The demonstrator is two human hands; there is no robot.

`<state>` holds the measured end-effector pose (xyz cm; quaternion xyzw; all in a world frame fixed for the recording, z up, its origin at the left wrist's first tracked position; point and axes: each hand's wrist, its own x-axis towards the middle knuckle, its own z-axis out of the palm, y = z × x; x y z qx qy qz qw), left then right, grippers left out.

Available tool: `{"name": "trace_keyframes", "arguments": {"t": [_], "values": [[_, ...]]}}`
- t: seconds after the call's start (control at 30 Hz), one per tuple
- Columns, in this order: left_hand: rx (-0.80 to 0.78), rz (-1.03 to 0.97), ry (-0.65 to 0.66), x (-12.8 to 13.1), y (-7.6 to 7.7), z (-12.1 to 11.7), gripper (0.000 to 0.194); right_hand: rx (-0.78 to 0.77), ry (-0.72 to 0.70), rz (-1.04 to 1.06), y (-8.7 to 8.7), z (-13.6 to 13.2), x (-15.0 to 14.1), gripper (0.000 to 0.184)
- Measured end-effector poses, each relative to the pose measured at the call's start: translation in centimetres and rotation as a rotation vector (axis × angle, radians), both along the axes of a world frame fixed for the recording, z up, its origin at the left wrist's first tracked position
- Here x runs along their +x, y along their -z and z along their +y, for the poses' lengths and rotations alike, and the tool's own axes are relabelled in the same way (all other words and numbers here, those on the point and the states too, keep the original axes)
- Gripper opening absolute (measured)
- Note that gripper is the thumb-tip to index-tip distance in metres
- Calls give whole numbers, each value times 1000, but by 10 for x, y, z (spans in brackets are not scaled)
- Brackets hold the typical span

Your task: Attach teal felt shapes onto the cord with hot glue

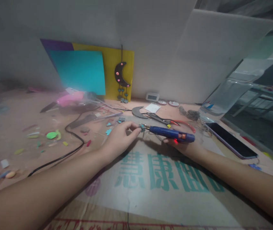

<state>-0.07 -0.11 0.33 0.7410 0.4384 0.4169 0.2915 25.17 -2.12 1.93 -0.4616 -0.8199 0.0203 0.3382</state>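
1. In the head view, a small teal piece (141, 128) is pinched between thumb and forefinger of the left hand (118, 137), above the middle of the table (9, 134).
2. A blue glue gun (167, 133) is gripped from beneath by the curled right hand (186, 147); a red glow is seen at its underside. Whether the teal piece is touched by the nozzle (147, 127) or only nearly met cannot be told.
3. A burn seems the main risk: the left fingertips are held right beside the nozzle, so a small slip could bring them against hot metal or glue.
4. The piece, being tiny, could be dropped or stuck to the skin if too much glue is let out; the printed sheet (151, 207) beneath could be dripped on.
5. The black cord (83, 141) passes close to the left forearm (62, 188) and could be snagged by a sweep of it. The phone (232, 140), laid along the table's right edge, could be nudged by the right forearm (237, 175).
6. A clear plastic container (222, 95) is stood at the table's far right corner; its contents cannot be made out.
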Motion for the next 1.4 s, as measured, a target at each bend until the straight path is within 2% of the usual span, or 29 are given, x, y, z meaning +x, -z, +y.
{"name": "trace_keyframes", "arguments": {"t": [0.57,0.83,1.13,1.4], "values": [[-5,27,7,0,-2,-2,18,25,86,-29,5,1,4,18],[-3,42,14,1,-1,0,18,34,51,-34,0,0,1,20],[27,83,1,0,-5,-3,16,49,112,-51,4,0,3,17],[35,100,-2,1,-6,-3,15,11,69,-37,2,0,3,19]]}}
